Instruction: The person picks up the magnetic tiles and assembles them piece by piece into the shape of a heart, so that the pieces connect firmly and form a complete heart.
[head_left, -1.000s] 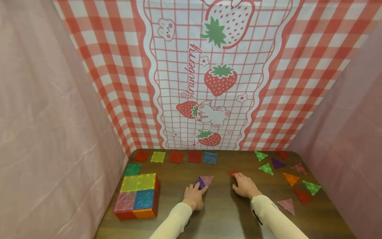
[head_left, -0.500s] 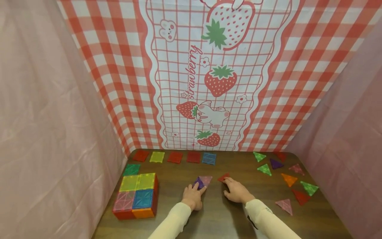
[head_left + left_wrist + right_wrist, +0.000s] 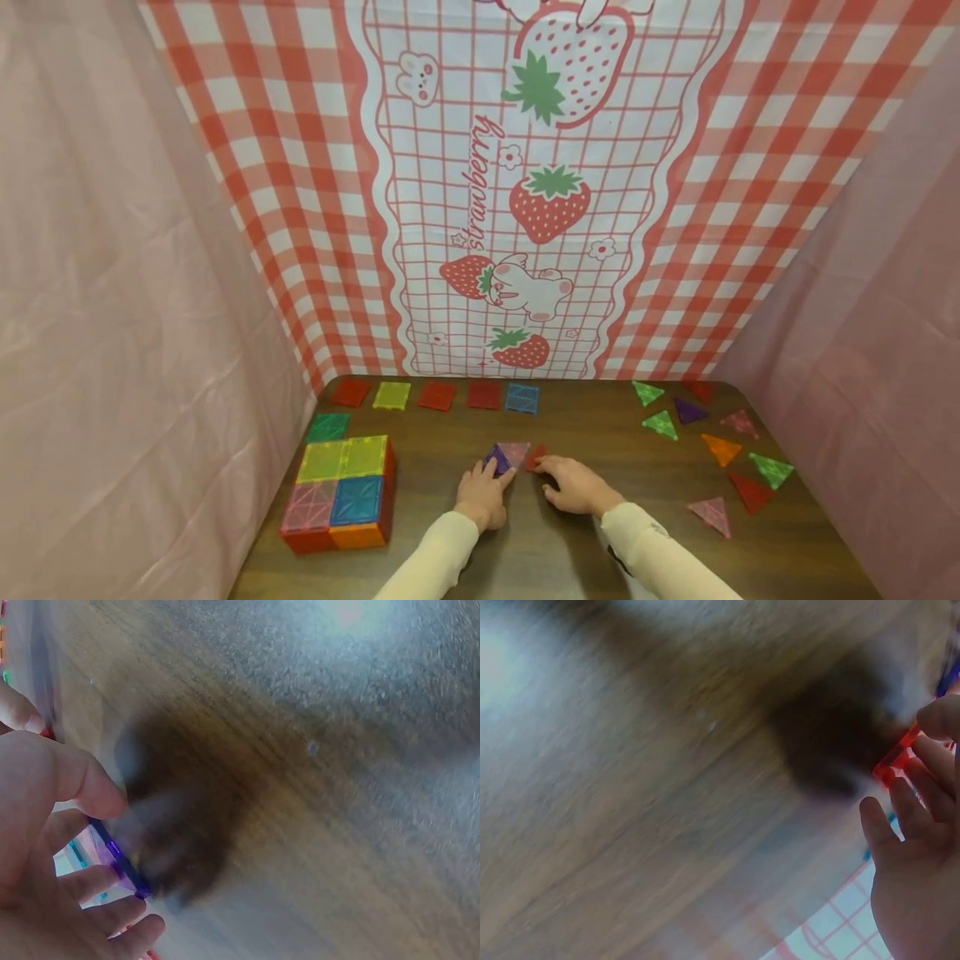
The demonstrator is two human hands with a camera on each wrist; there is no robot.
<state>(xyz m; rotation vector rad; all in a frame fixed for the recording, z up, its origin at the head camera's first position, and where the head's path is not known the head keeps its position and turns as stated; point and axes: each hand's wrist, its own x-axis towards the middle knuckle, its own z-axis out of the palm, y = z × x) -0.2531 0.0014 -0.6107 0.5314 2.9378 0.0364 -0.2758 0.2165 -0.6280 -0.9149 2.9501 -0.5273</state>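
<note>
Gently — keep red triangle [image 3: 534, 459] flat, edges aligned with pink triangle [image 3: 515, 453] | left hand [image 3: 482, 497] spread, touching purple triangle [image 3: 498, 458] | right hand [image 3: 575, 485] loosely spread, fingertips on red triangle — thumb apart

A: Specify the purple triangular tile [image 3: 500, 456] and red triangular tile [image 3: 535, 456].
B: From where I stand: smooth, translucent plastic.
A: And the tabletop [image 3: 542, 558]?
B: Wood-grained, glossy under light.
A: The strawberry-print backdrop [image 3: 510, 196], pale pink curtain [image 3: 142, 292]?
B: Cloth, matt; curtain creased.
</note>
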